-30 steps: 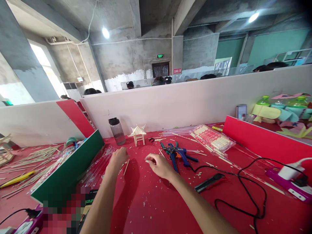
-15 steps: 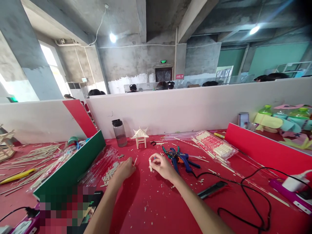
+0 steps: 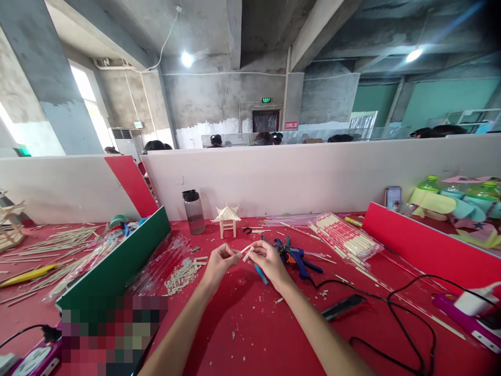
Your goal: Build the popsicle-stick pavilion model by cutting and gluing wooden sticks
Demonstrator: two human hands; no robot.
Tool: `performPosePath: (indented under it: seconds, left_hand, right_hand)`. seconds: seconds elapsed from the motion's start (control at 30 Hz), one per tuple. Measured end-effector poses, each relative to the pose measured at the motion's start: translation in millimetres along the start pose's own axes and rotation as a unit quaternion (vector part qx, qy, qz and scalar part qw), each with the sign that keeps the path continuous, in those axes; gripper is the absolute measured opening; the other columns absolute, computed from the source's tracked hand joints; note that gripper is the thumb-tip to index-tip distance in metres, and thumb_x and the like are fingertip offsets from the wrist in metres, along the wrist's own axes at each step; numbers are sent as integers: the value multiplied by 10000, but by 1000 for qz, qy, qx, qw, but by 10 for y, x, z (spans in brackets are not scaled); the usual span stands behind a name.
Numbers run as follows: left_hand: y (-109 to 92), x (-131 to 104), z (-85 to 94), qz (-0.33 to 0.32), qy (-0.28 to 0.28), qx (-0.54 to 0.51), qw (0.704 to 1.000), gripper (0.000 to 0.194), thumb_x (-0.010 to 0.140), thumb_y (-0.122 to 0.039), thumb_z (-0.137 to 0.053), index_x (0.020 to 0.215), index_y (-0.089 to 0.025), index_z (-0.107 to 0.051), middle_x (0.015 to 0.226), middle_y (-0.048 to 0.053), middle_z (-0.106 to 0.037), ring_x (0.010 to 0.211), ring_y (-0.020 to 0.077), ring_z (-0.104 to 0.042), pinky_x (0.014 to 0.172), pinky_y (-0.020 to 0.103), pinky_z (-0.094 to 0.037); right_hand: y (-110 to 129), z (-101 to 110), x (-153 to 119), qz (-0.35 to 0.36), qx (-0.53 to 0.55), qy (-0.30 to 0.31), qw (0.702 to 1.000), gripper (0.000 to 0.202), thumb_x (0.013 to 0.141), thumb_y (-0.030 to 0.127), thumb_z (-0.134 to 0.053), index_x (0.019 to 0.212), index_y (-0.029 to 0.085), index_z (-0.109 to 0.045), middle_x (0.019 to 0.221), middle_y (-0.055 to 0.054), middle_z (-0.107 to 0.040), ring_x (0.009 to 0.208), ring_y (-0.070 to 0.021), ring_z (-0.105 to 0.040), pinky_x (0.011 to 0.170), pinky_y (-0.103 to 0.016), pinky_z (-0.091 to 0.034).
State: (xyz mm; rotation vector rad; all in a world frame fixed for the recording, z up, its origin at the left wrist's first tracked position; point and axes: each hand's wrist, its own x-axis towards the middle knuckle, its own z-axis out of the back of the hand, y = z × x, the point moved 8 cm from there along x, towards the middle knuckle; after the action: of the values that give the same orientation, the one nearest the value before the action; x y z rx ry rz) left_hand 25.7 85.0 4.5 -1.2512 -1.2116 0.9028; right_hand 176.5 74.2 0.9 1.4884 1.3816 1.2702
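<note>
My left hand and my right hand meet over the middle of the red table. The left fingers pinch a short wooden stick, its end at the right hand's pieces. Between my right thumb and fingers are short pale wooden stick pieces; their exact number is hidden. A blue rod-like object lies beneath the right hand. Just beyond the hands stands a little wooden stick pavilion. Left of my left hand lies a pile of cut stick pieces.
A blue glue gun and its black cord lie right, near a black-handled cutter. Bagged sticks lie farther back. A water bottle stands by the white partition. Green and red boards flank the space.
My left hand has moved right from beside the cut pieces, bringing its stick to the right hand's pieces. My right hand has shifted slightly, uncovering more of the blue object.
</note>
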Motion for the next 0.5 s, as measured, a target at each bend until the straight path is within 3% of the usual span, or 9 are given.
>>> performPosePath:
  seconds: [0.27, 0.5]
  left_hand:
    - [-93, -36, -170, -25, 56, 86, 994, 326, 721, -414, -752, 794, -158, -564, 609, -12, -612, 563, 118, -572, 570, 217, -422]
    - [-44, -97, -290, -23, 113, 118, 986, 324, 811, -423, -657, 964, -170, -525, 723, 39, -674, 631, 171, -657, 582, 253, -467]
  right_hand:
    - [4, 79, 36, 32, -54, -17, 998, 376, 666, 427, -789, 919, 178, -666, 827, -55, -725, 733, -194, -679, 718, -307, -527]
    - [-2, 119, 47, 33, -47, -31, 998, 349, 644, 410, -811, 872, 171, -701, 834, -69, -726, 797, -214, -673, 739, -305, -512]
